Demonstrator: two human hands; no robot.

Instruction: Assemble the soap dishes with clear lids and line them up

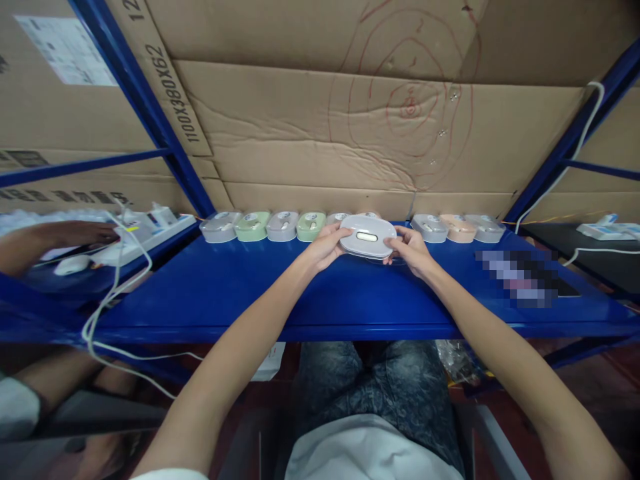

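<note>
A white oval lidded container (367,236) with a small latch on its front is held between both hands over the blue shelf (310,293). My left hand (326,247) grips its left end and my right hand (411,251) grips its right end. Behind it, along the cardboard back wall, runs a row of similar small containers (280,226) in clear, green and peach colours, continuing on the right (457,228).
Another person's hand (75,235) reaches over a white power strip (145,230) at the left, with a white cable (113,293) hanging down. Blue rack posts (150,113) flank the shelf. A second power strip (607,230) lies at the far right. A blurred patch (520,277) covers something on the shelf.
</note>
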